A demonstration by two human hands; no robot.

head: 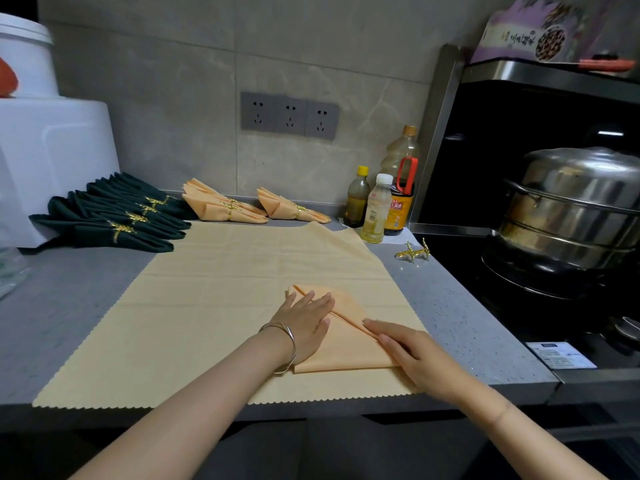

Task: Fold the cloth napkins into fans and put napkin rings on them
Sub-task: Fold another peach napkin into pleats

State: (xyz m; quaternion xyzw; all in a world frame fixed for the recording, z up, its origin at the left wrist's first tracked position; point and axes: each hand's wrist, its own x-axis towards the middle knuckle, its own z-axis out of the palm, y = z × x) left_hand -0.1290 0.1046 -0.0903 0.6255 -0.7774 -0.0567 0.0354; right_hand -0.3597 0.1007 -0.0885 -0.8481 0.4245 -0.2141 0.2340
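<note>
Spread flat along the surface's [86,299] front edge: one large peach cloth [207,289]. Lying on its right part: one peach napkin [349,344], folded to a tapering wedge, pressed under left hand [304,327] and right hand [415,358], both grips released, fingers straight. Toward the back edge: green napkins [114,220] showing four gold rings, three ringed peach napkins [221,207].

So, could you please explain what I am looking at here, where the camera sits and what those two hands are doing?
There is no machine: one camera, worn on a person's head, looks down at their bare hands. The left hand and right hand lie flat, pressing a half-folded peach napkin on a larger pale cloth spread over the grey counter. Neither grips anything. Behind lie finished dark green napkins and peach napkins with gold rings; a loose gold ring sits near the bottles.
</note>
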